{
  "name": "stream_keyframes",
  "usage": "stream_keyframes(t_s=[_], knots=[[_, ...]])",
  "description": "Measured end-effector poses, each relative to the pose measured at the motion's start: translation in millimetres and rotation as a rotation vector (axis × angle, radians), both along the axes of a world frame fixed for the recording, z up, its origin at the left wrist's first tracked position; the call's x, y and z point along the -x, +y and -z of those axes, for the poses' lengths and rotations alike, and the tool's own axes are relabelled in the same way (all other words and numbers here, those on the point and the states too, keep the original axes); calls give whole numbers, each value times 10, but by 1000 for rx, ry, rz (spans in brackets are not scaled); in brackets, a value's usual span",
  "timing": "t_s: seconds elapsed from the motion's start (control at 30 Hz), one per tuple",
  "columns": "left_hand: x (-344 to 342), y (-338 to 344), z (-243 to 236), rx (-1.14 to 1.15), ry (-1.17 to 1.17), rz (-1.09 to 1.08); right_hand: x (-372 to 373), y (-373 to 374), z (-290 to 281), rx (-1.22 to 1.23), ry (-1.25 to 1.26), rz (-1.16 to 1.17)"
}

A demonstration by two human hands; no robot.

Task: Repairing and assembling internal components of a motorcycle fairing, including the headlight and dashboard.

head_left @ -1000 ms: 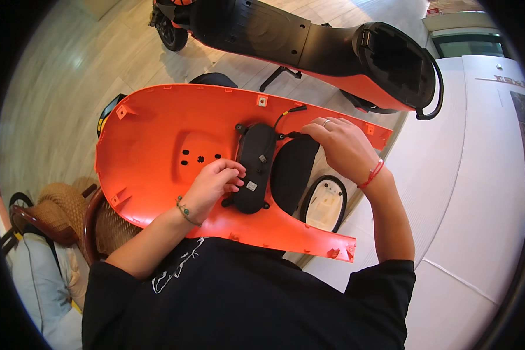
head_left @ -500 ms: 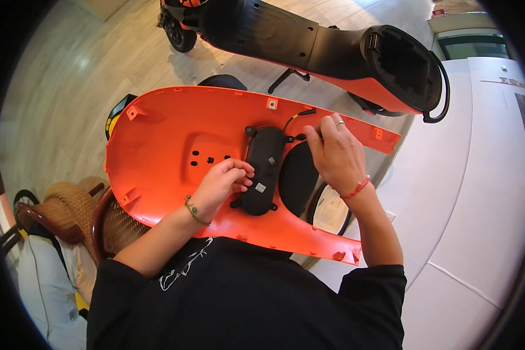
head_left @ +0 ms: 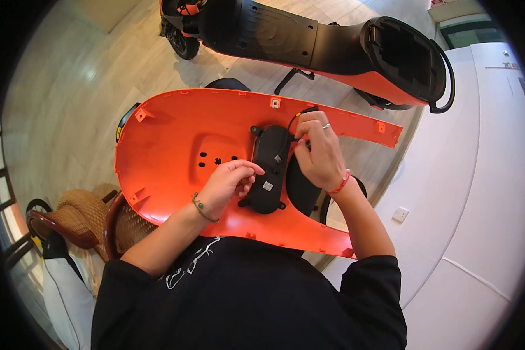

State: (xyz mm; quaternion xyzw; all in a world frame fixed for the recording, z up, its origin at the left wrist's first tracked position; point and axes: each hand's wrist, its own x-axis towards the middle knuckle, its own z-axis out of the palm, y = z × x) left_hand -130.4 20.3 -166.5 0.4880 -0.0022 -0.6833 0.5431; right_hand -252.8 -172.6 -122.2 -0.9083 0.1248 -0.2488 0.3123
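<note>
Fingers of the left hand [head_left: 230, 181] press together on the black module [head_left: 269, 169], steadying it against the orange panel [head_left: 175, 146]; the right hand [head_left: 319, 154] pinches its black cable [head_left: 294, 119].

Pale wood-plank floor [head_left: 70, 99] carries an orange-and-black scooter [head_left: 309, 41] on its kickstand [head_left: 291, 79] at top. Wicker chair [head_left: 93, 219] stands lower left. White wall panel [head_left: 478, 192] with a socket [head_left: 400, 214] meets the floor at right.

Module [head_left: 268, 169] on panel [head_left: 175, 146], scooter [head_left: 309, 41] behind, chair [head_left: 76, 216] left.
</note>
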Motion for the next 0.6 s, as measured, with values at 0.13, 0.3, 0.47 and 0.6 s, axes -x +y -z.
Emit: stream_keyframes(t_s=[0.13,0.3,0.47,0.6], knots=[[41,-63,-123,-23,-93,-25,-25,70,47,-243,34,-2],[6,-429,-408,89,-249,75,-64,-31,149,-135,-49,12],[-67,-927,-152,68,-354,-16,-101,-94,133,-175,15,76],[104,-1006,106,184,-458,-12,-71,-90,115,-154,74,126]])
